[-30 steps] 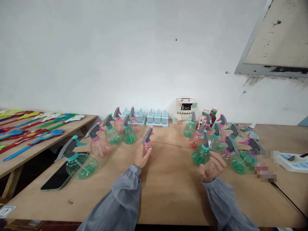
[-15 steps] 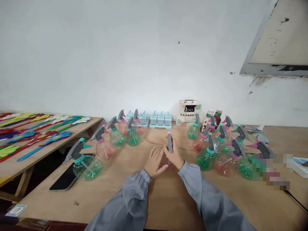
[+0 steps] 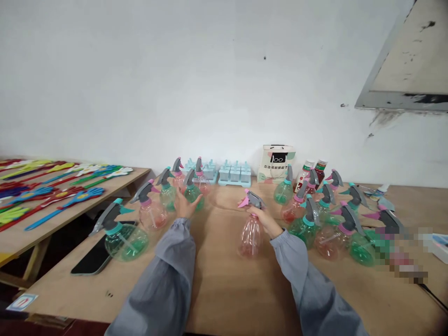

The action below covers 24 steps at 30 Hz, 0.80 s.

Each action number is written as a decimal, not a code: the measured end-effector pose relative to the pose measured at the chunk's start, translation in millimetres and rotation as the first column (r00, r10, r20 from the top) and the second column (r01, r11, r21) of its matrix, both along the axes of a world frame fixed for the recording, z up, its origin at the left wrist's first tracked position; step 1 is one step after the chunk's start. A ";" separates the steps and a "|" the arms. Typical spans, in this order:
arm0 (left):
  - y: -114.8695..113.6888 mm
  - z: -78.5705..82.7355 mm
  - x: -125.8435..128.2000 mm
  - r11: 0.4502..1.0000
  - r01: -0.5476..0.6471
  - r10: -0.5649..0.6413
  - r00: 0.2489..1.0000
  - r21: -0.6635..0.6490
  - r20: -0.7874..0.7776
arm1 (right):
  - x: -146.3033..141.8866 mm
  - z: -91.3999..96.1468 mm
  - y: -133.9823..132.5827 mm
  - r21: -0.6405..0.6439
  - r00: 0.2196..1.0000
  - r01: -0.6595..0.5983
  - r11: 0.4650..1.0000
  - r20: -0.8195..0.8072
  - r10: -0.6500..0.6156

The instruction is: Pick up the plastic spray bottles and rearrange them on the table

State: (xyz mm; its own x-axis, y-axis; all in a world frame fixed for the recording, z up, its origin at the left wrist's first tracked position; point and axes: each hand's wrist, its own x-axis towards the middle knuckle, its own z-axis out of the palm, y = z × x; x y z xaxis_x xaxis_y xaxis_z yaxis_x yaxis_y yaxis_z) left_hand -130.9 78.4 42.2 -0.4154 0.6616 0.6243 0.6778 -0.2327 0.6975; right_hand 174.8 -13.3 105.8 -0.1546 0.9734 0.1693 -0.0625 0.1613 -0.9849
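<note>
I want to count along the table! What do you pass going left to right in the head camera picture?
Colourful hand-shaped clappers → black phone → left hand → pink clear spray bottle in right hand → white paper bag → blurred patch.

The light is bright and soft, with only faint shadows. Things bend at the edges. Far to the right of the right hand (image 3: 268,220), a patch is blurred into squares.

Pixelated patch (image 3: 399,249) beside right-hand bottles (image 3: 360,242)
</note>
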 end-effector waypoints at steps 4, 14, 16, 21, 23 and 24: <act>3.9 -11.0 8.8 0.998 -0.023 0.022 1.000 -0.060 -0.011 | 9.3 2.0 -1.1 -0.169 0.984 -0.160 0.973 -0.104 0.143; -54.6 -32.0 46.0 0.997 0.079 -0.080 0.990 -0.011 -0.114 | 6.2 10.3 -6.3 -0.135 0.955 -0.285 0.949 -0.124 0.269; -62.4 -31.9 52.9 0.993 0.120 -0.120 0.985 -0.008 -0.127 | 5.9 13.0 -8.2 -0.146 0.955 -0.289 0.946 -0.111 0.275; -69.0 -29.2 62.4 0.986 0.163 -0.168 0.969 -0.039 -0.182 | 7.2 12.4 -6.2 -0.184 0.970 -0.215 0.959 -0.154 0.188; -69.3 -28.3 62.8 0.987 0.153 -0.159 0.967 -0.046 -0.200 | 7.4 11.9 -5.3 -0.196 0.979 -0.157 0.968 -0.161 0.126; -69.3 -28.0 62.7 0.987 0.156 -0.161 0.965 -0.042 -0.207 | 7.2 12.6 -5.7 -0.183 0.983 -0.132 0.974 -0.154 0.104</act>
